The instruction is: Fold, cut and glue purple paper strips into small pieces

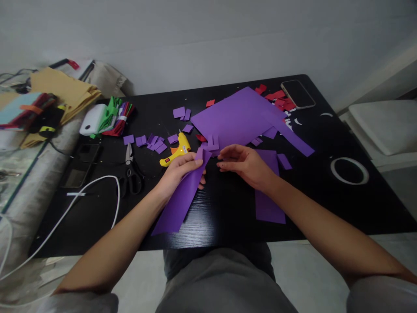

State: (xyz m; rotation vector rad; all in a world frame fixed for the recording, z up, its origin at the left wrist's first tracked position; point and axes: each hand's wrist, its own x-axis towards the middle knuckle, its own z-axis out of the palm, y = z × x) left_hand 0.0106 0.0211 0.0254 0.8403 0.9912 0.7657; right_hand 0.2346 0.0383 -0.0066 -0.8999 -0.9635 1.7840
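My left hand (pixel 181 170) grips the top end of a long purple paper strip (pixel 181 201) that slants down toward the table's near edge. My right hand (pixel 243 163) hovers just to the right of the strip's top, fingers loosely curled and apart, holding nothing I can see. Under my right wrist lies another purple strip (pixel 269 204). A large purple sheet (pixel 240 117) lies behind both hands, with small purple squares (pixel 153 141) scattered to its left. A yellow glue gun (pixel 177 150) rests beside my left hand.
Black-handled scissors (pixel 130 174) and a white cable (pixel 97 191) lie at the left of the black table (pixel 325 204). Red paper scraps (pixel 280 99) and a phone (pixel 297 94) sit at the back right. A tape ring (pixel 349 170) lies at right. Coloured paper stack (pixel 117 116) back left.
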